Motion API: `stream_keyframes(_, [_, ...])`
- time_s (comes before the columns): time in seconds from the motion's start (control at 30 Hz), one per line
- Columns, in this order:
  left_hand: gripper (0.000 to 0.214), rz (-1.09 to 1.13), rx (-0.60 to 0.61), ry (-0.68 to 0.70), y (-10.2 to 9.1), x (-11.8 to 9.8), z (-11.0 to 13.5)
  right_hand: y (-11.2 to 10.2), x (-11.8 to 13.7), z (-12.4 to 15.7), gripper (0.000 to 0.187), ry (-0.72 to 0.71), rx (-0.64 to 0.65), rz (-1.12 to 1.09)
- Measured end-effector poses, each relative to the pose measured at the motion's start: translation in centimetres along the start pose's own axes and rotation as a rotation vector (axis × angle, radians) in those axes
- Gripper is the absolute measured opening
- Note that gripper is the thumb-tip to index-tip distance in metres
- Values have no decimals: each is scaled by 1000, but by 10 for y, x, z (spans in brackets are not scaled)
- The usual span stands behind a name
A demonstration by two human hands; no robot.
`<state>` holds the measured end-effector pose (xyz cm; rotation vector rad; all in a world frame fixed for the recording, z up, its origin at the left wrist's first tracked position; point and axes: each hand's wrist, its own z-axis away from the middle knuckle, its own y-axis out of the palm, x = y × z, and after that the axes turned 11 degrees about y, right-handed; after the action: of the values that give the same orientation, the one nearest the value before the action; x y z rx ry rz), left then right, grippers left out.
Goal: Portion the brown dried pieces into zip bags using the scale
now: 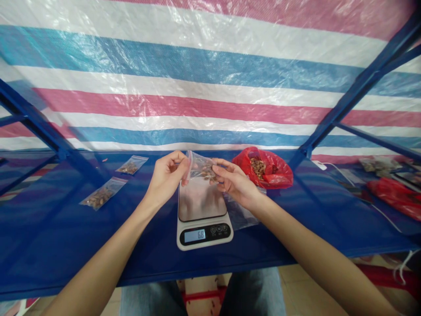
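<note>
A clear zip bag (198,167) with small brown pieces in it is stretched sideways between my hands, over the steel plate of a white digital scale (204,199). My left hand (169,173) pinches the bag at its zip end. At the filled end, my right hand (235,180) grips it between thumb and fingers. The scale's display (194,235) reads 6.8. Just beyond my right hand lies an open red plastic bag (279,173) of similar brown pieces (257,168). Flat clear bags (245,215) lie partly under my right wrist.
Two filled zip bags (103,193) (132,165) lie left on the blue table (151,245). Blue metal posts (348,98) stand at both sides, before a striped tarp (197,105). Another red bag (394,197) and a white cord (386,218) are at right.
</note>
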<state>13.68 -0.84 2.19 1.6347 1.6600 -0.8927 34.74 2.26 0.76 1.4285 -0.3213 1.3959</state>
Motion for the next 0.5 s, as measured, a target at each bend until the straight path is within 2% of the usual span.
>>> stream_keyframes(0.13, [34,-18,-1,-4,-6,-3,-4,-7,10,-1,37,-6,-50,-54])
stream_keyframes(0.2, [34,-81,-38,34,-10,-2,-5,-15,22,-1,35,-70,-87,-70])
stream_keyframes(0.3, [28,-440,-79,141,-22,5,-6,-37,50,2,29,-235,-157,-63])
stream_keyframes(0.4, [17,-921,-32,170,-38,15,-6,-71,83,11,23,-394,-237,30])
stream_keyframes(0.5, [19,-1134,33,147,-50,25,-8,-111,108,23,20,-439,-302,72])
